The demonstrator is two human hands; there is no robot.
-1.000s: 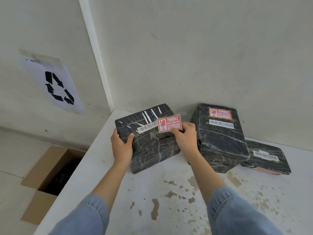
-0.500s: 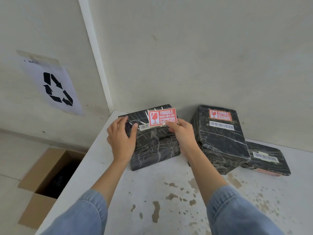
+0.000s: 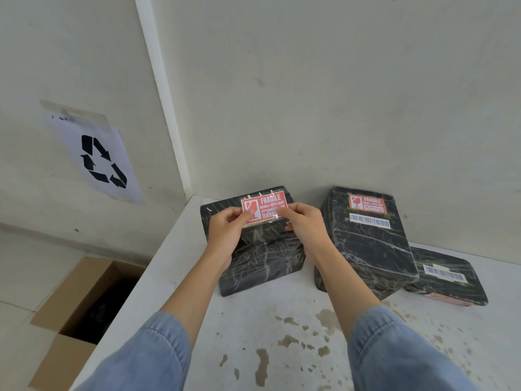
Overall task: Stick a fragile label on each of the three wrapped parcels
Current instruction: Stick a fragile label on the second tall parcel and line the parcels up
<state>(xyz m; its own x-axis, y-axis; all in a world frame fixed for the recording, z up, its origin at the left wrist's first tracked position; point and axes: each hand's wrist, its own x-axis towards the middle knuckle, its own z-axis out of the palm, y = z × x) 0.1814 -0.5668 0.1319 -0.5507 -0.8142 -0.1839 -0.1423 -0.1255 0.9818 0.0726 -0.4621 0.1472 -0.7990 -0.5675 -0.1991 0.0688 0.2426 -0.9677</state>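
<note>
**Two hands, one label, three parcels**

On the stained white desk (image 3: pixel 282 320), the left hand (image 3: pixel 225 235) and right hand (image 3: pixel 306 225) each pinch an end of one red fragile label (image 3: pixel 265 208) between closed fingers, over the left parcel's (image 3: pixel 267 258) far top edge. Right of it, the middle parcel (image 3: pixel 366 244) carries one label; the right parcel (image 3: pixel 448 280) lies flat behind it.
</note>
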